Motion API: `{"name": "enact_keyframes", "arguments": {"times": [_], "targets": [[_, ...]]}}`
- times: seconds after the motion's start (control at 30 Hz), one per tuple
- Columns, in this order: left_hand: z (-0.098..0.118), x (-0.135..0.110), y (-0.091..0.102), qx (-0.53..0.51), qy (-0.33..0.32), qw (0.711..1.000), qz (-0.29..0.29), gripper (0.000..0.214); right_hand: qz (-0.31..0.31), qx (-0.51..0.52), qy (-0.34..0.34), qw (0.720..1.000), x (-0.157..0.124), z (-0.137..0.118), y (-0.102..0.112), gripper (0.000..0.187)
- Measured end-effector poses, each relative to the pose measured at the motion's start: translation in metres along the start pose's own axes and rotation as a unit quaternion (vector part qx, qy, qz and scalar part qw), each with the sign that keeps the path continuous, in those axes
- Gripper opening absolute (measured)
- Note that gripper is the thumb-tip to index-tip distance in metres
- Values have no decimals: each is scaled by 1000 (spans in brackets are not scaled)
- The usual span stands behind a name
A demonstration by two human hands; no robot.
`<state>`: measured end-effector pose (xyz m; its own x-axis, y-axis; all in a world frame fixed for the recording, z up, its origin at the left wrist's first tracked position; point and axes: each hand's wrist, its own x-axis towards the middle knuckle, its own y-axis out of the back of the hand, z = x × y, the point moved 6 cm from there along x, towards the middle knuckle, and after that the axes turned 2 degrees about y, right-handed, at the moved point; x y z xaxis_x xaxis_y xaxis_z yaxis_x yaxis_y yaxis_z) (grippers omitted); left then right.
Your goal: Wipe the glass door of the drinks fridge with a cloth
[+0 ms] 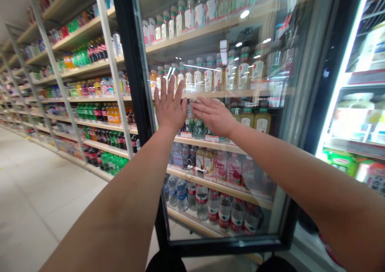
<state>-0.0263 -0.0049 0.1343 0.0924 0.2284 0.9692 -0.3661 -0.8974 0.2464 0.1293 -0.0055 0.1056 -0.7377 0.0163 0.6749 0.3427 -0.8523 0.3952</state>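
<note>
A glass door (198, 228) with a black frame stands swung out in front of me. My left hand (170, 109) lies against the glass, palm forward and fingers spread, holding nothing. Just to its right, my right hand (215, 117) presses a pale cloth (221, 102) to the pane, its fingers together and pointing left. Only the cloth's edges show past the hand; the rest is hidden under it.
Through the glass, shelves of bottled drinks (225, 210) are visible. More drink shelves (102, 123) run off to the left along a tiled floor (27, 183). On the right is a lit cooler (361, 143) with packaged goods.
</note>
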Motion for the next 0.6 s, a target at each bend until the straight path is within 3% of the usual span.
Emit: {"name": "enact_keyframes", "arguments": {"times": [0.1,0.2,0.3,0.43,0.6], "targets": [[0,1,0,-4,1,1000,-2,64,-29,3,56,998,0,-7,0,42],[0,0,-1,-1,0,1000,0,63,-27,5,57,998,2,17,9,44],[0,-1,0,10,-3,1000,3,63,44,-6,-56,997,-1,67,31,46],[0,-1,1,6,0,1000,1,63,154,-20,-221,963,-27,130,58,46],[0,-1,0,10,-4,1000,4,63,210,-30,-281,936,-45,158,62,45]]}}
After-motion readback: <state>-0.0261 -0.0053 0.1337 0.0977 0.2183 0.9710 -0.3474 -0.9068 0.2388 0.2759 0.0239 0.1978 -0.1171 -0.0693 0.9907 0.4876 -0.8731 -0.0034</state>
